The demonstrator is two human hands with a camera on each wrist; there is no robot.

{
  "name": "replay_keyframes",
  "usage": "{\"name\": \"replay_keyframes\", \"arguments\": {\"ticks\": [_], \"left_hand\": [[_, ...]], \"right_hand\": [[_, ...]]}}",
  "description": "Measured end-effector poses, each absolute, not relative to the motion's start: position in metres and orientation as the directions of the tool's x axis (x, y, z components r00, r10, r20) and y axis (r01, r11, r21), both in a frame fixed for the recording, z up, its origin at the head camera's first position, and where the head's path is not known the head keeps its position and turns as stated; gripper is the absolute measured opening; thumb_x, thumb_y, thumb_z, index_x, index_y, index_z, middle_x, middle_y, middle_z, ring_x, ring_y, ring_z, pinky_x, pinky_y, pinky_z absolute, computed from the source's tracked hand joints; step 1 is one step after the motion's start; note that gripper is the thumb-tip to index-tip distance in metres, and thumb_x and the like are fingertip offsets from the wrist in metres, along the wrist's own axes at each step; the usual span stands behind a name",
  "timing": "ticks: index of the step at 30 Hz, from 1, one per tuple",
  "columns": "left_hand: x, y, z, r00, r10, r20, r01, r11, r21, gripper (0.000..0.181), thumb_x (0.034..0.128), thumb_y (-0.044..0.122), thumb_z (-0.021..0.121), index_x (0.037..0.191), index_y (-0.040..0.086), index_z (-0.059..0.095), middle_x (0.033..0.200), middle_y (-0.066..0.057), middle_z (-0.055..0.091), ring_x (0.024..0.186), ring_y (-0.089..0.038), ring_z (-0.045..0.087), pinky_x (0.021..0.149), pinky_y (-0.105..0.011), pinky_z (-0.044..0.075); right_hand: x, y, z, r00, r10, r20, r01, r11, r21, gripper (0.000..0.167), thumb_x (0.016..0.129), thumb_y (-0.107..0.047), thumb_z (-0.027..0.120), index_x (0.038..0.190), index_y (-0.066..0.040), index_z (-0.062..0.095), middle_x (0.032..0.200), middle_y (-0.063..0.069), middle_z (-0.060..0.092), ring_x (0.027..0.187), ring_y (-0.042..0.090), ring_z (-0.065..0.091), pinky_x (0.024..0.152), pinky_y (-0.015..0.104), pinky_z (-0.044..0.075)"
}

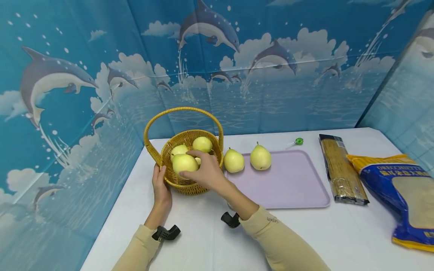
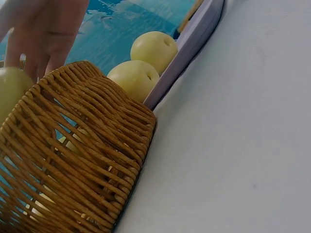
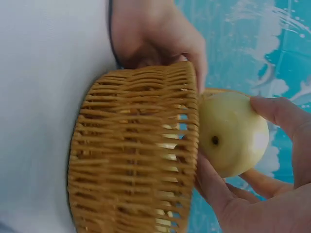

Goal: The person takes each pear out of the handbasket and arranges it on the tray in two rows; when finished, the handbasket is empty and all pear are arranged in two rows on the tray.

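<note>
A yellow-green pear [image 1: 184, 163] is pinched between the thumb and fingers of my right hand [image 1: 208, 171], at the mouth of a wicker basket [image 1: 190, 189] with a tall arched handle. The right wrist view shows this pear [image 3: 234, 138] beside the basket's rim, its dark blossom end facing the camera. My left hand [image 1: 162, 190] holds the basket at its left side, by the rim. Inside the basket lie a pear [image 1: 202, 144] at the back and another pear [image 1: 178, 150] at the left; one more is mostly hidden behind my right hand.
Two pears stand on the left part of a lilac tray [image 1: 288, 188], right of the basket. Further right lie a pack of spaghetti [image 1: 342, 169] and a blue-and-yellow pasta bag [image 1: 403, 195]. A green-headed lollipop [image 1: 298, 141] lies behind the tray. A dolphin-print curtain [image 1: 271, 94] rises behind the table.
</note>
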State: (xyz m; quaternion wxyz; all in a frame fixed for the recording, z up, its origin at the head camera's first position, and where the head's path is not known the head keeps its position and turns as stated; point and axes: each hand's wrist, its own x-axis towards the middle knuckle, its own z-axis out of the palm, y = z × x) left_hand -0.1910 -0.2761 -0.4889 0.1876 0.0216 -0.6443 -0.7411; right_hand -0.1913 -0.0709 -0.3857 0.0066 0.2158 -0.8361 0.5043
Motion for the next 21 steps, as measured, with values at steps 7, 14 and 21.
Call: {"name": "replay_keyframes", "arguments": {"ticks": [7, 14, 21], "left_hand": [[-0.191, -0.274, -0.487, -0.925, -0.302, 0.231, 0.27, -0.096, 0.958, 0.05, 0.1128, 0.034, 0.04, 0.16, 0.018, 0.037, 0.153, -0.011, 0.047, 0.144, -0.027, 0.045, 0.124, -0.041, 0.032], [-0.193, -0.273, -0.488, -0.928, -0.297, 0.227, 0.279, -0.146, 0.949, 0.05, 0.113, 0.031, 0.042, 0.161, 0.017, 0.036, 0.156, -0.013, 0.045, 0.145, -0.029, 0.044, 0.126, -0.043, 0.029], [-0.19, -0.275, -0.489, -0.929, -0.293, 0.226, 0.277, -0.144, 0.95, 0.05, 0.1134, 0.031, 0.042, 0.162, 0.02, 0.035, 0.161, -0.011, 0.042, 0.148, -0.022, 0.042, 0.127, -0.038, 0.027]], "right_hand": [[-0.184, -0.039, -0.38, -0.929, -0.269, 0.253, -0.327, 0.279, -0.903, 0.064, 0.085, -0.03, 0.088, 0.143, -0.016, 0.064, 0.139, 0.005, 0.068, 0.097, 0.027, 0.076, 0.079, 0.035, 0.063], [-0.18, -0.003, -0.38, -0.943, -0.237, 0.234, -0.285, 0.207, -0.936, 0.061, 0.087, -0.027, 0.088, 0.142, -0.017, 0.064, 0.143, 0.005, 0.064, 0.119, 0.031, 0.071, 0.091, 0.04, 0.063], [-0.183, 0.035, -0.386, -0.959, -0.178, 0.222, -0.259, 0.23, -0.938, 0.06, 0.086, -0.028, 0.088, 0.141, -0.02, 0.065, 0.146, 0.009, 0.063, 0.108, 0.035, 0.076, 0.081, 0.039, 0.065]]}}
